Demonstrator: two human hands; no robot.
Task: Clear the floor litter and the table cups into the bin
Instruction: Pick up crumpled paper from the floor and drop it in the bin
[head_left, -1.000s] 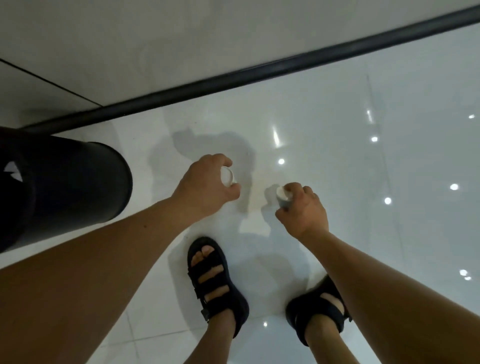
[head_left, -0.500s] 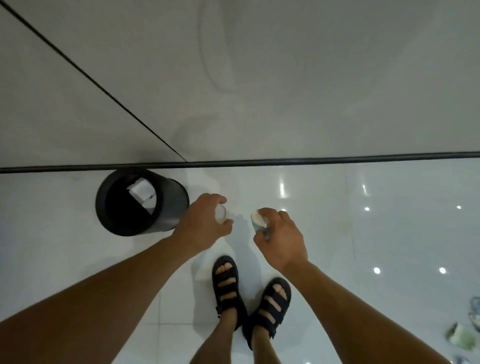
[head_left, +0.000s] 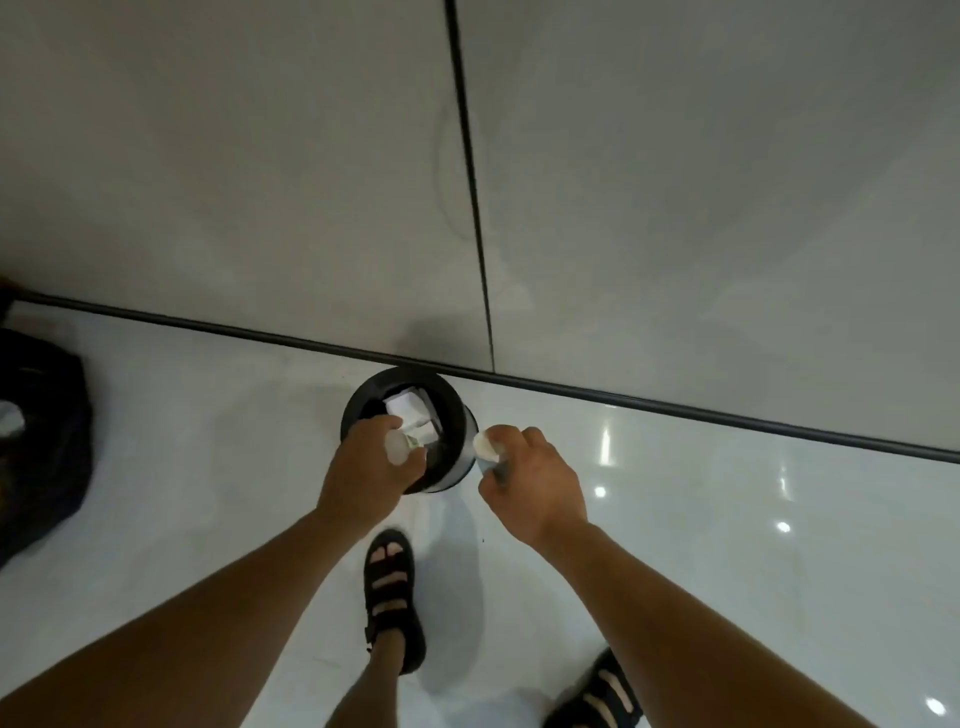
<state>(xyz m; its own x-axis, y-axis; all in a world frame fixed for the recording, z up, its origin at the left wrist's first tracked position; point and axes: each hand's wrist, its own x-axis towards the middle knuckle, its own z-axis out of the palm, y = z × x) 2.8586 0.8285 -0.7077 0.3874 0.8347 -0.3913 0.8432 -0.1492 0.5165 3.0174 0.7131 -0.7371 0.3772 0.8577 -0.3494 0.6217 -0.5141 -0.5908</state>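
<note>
Currently, one head view only.

Bin (head_left: 453, 400): black, round, upright on the glossy white floor (head_left: 727, 519), close against the dark skirting strip (head_left: 675, 408) at the wall base. The rim at 6 o'clock is hidden behind the L hand. Inside is white paper litter (head_left: 408, 408), partly covered; no. of pieces not readable.

L hand (head_left: 363, 470): over the bin mouth, at approx. 7 o'clock of the opening. Fingers are curled round the left cup (head_left: 396, 447). Only the cup's round white end shows, the rest is buried in the fist. A scrap w/ greenish print sits at 3 o'clock of it; held or lying in the bin, can't tell.

R hand (head_left: 537, 486): at 4 o'clock of the bin, outside the rim. Fingers are closed round the right cup (head_left: 485, 448). Its white end shows at 10 o'clock of the fist, w/ a greyish part below, shape unclear. Contact w/ the bin wall: can't tell.

Black bag (head_left: 47, 441): at 9 o'clock of the frame, cut off by the edge, contents unreadable.

Sandals: one (head_left: 389, 587) at 6 o'clock of the bin, fully seen; the other (head_left: 602, 693) at 5 o'clock, cut off by the frame bottom. Both forearms run out of frame below.
</note>
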